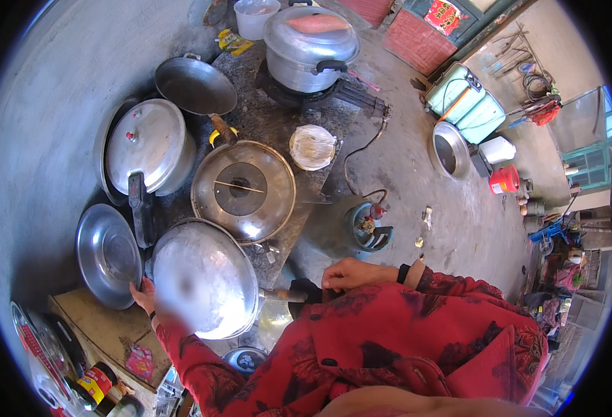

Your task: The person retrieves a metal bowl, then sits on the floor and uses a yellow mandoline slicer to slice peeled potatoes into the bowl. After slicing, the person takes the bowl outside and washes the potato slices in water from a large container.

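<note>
A shallow metal basin leans at the left, near the wall. My left hand is at its lower right rim, with the fingers on the edge. Just right of that hand lies a large pan with a shiny, pale metal lid or inside, partly blurred. Its handle points toward my body and meets something black. My right hand is in front of my red patterned jacket, its fingers curled beside the black thing. What those fingers hold, if anything, is hidden.
On the dark counter are a pressure cooker, a frying pan, a round lid, a wrapped bowl and a big lidded pot on a burner. A gas cylinder with a hose stands beside it. A metal basin lies on the floor.
</note>
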Available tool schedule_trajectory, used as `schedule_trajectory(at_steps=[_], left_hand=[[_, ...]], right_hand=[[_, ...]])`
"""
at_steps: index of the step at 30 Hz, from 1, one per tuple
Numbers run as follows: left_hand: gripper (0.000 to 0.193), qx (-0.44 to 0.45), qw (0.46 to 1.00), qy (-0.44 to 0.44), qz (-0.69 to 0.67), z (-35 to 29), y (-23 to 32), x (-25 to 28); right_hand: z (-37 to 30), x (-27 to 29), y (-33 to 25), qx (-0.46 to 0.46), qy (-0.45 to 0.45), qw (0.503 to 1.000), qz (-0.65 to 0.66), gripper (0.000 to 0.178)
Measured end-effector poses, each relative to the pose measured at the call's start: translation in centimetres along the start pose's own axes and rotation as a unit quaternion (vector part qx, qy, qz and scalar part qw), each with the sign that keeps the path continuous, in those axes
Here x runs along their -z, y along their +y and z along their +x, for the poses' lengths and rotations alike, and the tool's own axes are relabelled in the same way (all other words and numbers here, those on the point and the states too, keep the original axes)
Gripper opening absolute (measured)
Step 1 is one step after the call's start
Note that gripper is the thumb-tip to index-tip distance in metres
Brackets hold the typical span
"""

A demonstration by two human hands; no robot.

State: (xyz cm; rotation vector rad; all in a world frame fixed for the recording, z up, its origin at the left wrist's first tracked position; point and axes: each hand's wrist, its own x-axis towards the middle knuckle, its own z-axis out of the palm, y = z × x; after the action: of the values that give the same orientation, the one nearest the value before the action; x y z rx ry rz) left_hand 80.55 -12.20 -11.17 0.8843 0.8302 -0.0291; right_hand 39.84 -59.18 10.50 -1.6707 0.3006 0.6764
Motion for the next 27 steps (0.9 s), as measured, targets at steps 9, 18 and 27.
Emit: schedule_trajectory(at_steps=[9,18,27], left_hand=[[0.044,-0.035,0.998,0.025,0.035,-1.8,-0.5,-1.3],[0.051,-0.26,0.937,-0.068,0.224,-2.7,-0.6,1.0],[0.061,-0.306,0.939,-0.05,0.149,-28.2,-6.3,-3.2]], right_hand=[[-2.9,1.2,2.1,-0.013,0.013,0.998,0.059,0.025],[-7.6,4.7,7.5,0.021,0.022,0.997,0.066,0.026],[-17.0,15.0,17.7,0.071,-0.01,0.995,0.076,0.029]])
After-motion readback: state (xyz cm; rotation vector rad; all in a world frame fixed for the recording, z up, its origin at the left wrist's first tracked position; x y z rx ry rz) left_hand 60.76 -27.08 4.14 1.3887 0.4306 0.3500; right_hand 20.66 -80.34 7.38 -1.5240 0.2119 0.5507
